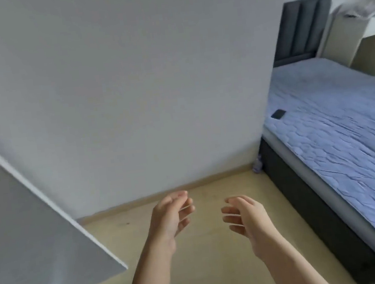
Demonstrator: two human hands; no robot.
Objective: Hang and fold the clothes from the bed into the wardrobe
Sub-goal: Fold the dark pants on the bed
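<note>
My left hand (170,216) and my right hand (246,217) are raised side by side over the yellowish floor, palms turned toward each other, fingers loosely curled and holding nothing. The bed (348,128) lies to the right with a wrinkled blue quilted cover and a dark base. No clothes show on the visible part of the bed. A white wardrobe door (27,218) stands open at the left, with a metal hinge at its bottom edge. The wardrobe's inside is out of view.
A plain white wall (129,90) fills the view ahead, with a wooden skirting along the floor. A dark padded headboard (302,28) stands at the bed's far end. A small black flat object (278,114) lies on the bed's near-left edge. Beige furniture stands at the far right.
</note>
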